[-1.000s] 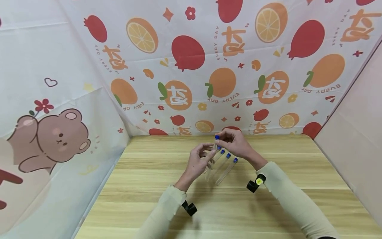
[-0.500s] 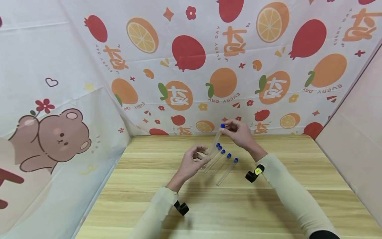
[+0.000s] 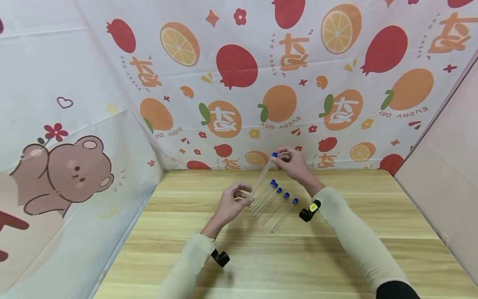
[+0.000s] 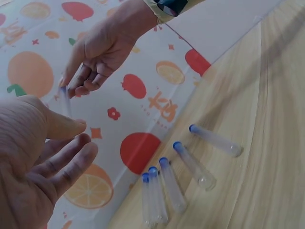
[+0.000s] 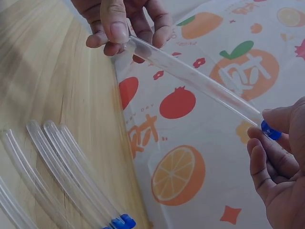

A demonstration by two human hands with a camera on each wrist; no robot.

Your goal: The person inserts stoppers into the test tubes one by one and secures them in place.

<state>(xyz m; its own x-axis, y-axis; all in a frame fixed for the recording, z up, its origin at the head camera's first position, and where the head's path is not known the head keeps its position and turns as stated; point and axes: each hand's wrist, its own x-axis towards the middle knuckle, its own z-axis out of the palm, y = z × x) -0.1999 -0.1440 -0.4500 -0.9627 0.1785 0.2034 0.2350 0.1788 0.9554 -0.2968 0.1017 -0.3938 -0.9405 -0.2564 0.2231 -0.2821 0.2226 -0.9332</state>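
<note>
A clear test tube (image 3: 263,174) with a blue cap is held slantwise above the table, its cap end higher. My right hand (image 3: 296,166) pinches it at the cap (image 5: 270,131), seen close in the right wrist view. At the tube's rounded lower end, my left hand (image 3: 228,204) grips it between thumb and fingers. Several more blue-capped test tubes (image 4: 194,167) lie side by side on the wood-grain table, below and between the hands, with their caps toward the back. In the left wrist view my left thumb and fingers hide the held tube's lower part.
The wood-grain table (image 3: 298,265) meets a fruit-print cloth (image 3: 239,95) hung behind it. A bear-print cloth (image 3: 74,174) closes the left side, and a pale panel (image 3: 448,166) stands at the right. Each wrist carries a small black camera (image 3: 221,258).
The held tube has risen clear of the others and tilted. My right hand has moved up and back with its cap, while my left hand has shifted left and slightly forward.
</note>
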